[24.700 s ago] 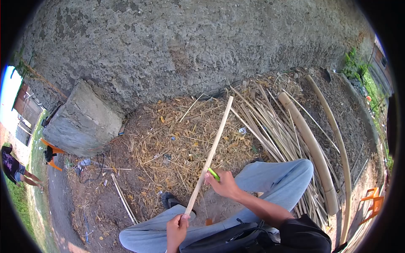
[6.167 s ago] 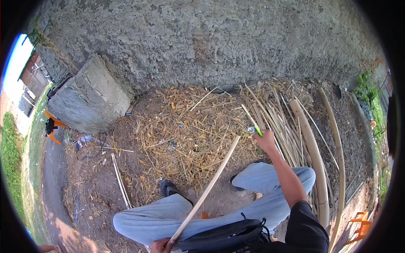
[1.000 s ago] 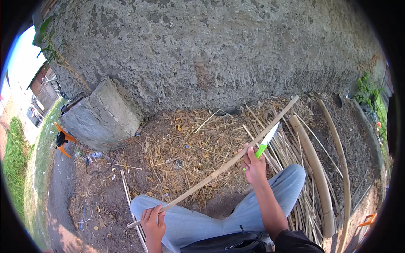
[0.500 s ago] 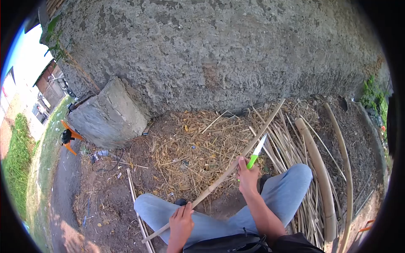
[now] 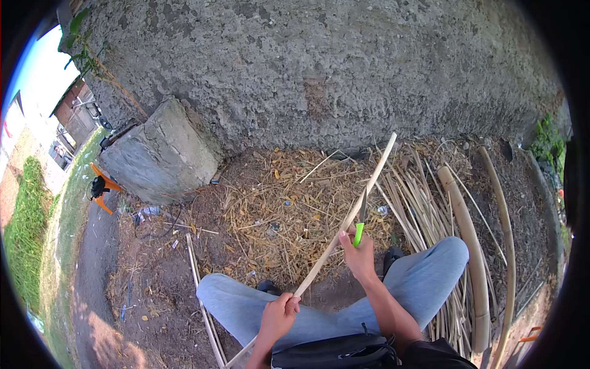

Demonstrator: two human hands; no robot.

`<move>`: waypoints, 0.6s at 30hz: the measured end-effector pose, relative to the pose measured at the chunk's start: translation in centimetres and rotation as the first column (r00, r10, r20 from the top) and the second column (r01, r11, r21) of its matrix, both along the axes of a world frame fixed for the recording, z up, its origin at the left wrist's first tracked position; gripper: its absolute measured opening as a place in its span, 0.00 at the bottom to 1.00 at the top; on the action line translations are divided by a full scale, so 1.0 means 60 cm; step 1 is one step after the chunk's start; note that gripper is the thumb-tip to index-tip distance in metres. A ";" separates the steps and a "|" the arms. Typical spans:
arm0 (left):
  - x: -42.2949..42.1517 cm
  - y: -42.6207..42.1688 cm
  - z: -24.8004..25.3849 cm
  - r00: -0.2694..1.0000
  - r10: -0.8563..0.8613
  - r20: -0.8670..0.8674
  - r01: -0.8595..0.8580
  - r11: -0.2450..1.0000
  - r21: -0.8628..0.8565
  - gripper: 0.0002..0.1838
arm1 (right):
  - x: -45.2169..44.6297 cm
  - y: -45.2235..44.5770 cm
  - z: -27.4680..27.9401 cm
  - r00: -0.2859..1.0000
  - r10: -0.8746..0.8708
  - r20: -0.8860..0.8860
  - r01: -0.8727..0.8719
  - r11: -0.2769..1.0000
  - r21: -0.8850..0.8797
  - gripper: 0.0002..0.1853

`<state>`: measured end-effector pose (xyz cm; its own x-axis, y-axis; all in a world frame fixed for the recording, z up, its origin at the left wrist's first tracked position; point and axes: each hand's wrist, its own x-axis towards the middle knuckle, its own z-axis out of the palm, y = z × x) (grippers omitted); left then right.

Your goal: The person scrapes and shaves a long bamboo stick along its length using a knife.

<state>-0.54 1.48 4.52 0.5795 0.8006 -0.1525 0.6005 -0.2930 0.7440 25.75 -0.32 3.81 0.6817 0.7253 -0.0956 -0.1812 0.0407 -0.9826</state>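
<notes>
A long pale bamboo strip (image 5: 322, 262) runs slantwise across my lap, its far end pointing up toward the wall. My left hand (image 5: 279, 317) is closed around its lower part, above my left thigh. My right hand (image 5: 359, 257) is closed on a knife (image 5: 359, 234) with a bright green handle, with the thumb against the strip midway along. The knife's blade looks dark from this angle and points away from me, close beside the strip's right edge; whether it touches cannot be made out.
Split bamboo strips (image 5: 413, 206) lie piled to my right, with a thick bamboo pole (image 5: 465, 246) and a thinner curved one (image 5: 501, 227) beyond. A rough wall (image 5: 264, 74) stands ahead, a concrete block (image 5: 163, 154) at front left. Wood shavings (image 5: 270, 215) cover the ground.
The strip has turned to a steeper slant with a paler face showing. The knife has turned from a flat, bright blade to a dark edge alongside the strip. My left hand has shifted right.
</notes>
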 end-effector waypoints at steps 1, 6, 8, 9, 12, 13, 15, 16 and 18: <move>0.002 0.002 -0.004 0.992 0.060 0.113 -0.049 0.994 -0.099 0.12 | 0.003 -0.001 -0.003 0.978 0.083 0.193 -0.079 0.996 -0.030 0.15; 0.014 0.001 -0.013 0.925 0.261 0.275 -0.140 0.909 -0.392 0.14 | -0.041 -0.035 0.013 0.670 0.165 0.724 -0.008 0.976 -0.216 0.16; 0.016 -0.002 -0.015 0.907 0.306 0.288 -0.185 0.906 -0.380 0.14 | -0.065 -0.053 0.002 0.626 0.261 0.735 -0.100 0.961 -0.257 0.14; 0.016 -0.001 -0.013 0.886 0.361 0.291 -0.207 0.870 -0.448 0.15 | -0.074 -0.059 0.001 0.570 0.343 0.746 -0.187 0.939 -0.289 0.11; 0.009 -0.004 -0.025 0.865 0.415 0.283 -0.241 0.837 -0.491 0.15 | -0.089 -0.064 -0.002 0.496 0.386 0.778 -0.286 0.919 -0.273 0.11; 0.009 -0.004 -0.030 0.867 0.409 0.285 -0.251 0.851 -0.460 0.16 | -0.090 -0.063 -0.007 0.464 0.421 0.779 -0.317 0.900 -0.298 0.11; 0.006 -0.006 -0.032 0.876 0.400 0.270 -0.255 0.859 -0.445 0.16 | -0.088 -0.056 -0.029 0.449 0.404 0.797 -0.303 0.908 -0.290 0.12; 0.006 -0.006 -0.032 0.884 0.390 0.257 -0.259 0.867 -0.425 0.17 | -0.087 -0.053 -0.040 0.433 0.384 0.815 -0.288 0.916 -0.278 0.13; 0.006 -0.006 -0.028 0.894 0.371 0.252 -0.254 0.882 -0.398 0.17 | -0.090 -0.054 -0.053 0.416 0.397 0.818 -0.261 0.914 -0.311 0.14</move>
